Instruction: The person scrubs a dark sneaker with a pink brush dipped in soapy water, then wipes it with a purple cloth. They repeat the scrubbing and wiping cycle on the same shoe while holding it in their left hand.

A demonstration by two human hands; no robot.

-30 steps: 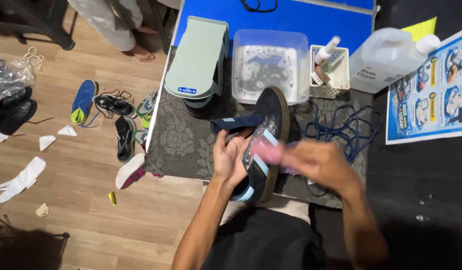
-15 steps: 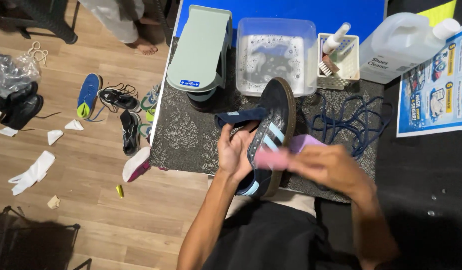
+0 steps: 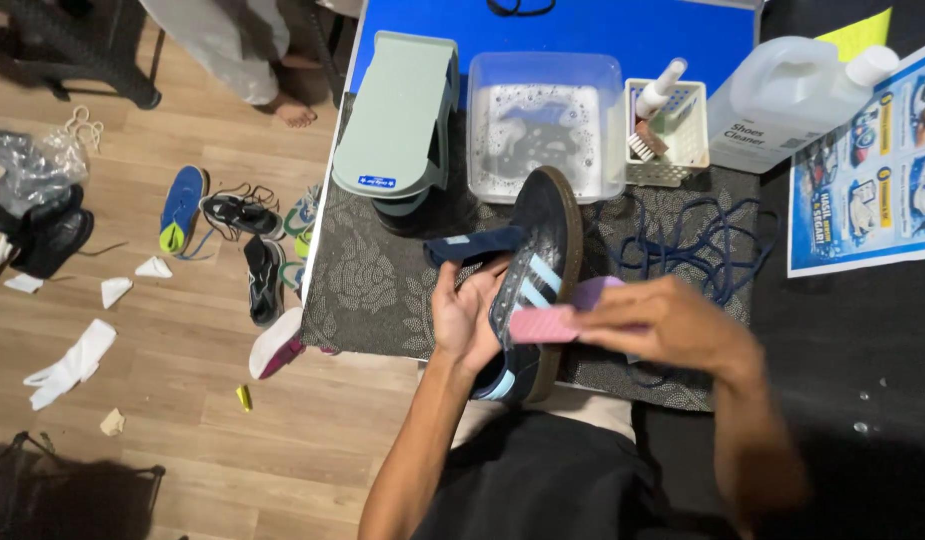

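My left hand (image 3: 462, 318) grips the dark blue suede shoe with pale stripes (image 3: 534, 280); my right hand (image 3: 662, 325) pinches a flat pink sponge (image 3: 542, 323) against it.

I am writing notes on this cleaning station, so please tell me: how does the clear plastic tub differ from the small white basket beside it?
The clear plastic tub is larger, with solid see-through walls; the small white basket is smaller, with slotted lattice walls. The tub holds foamy water; the basket holds a brush and a white bottle. Both are rectangular, open-topped, and stand side by side at the back of the patterned mat.
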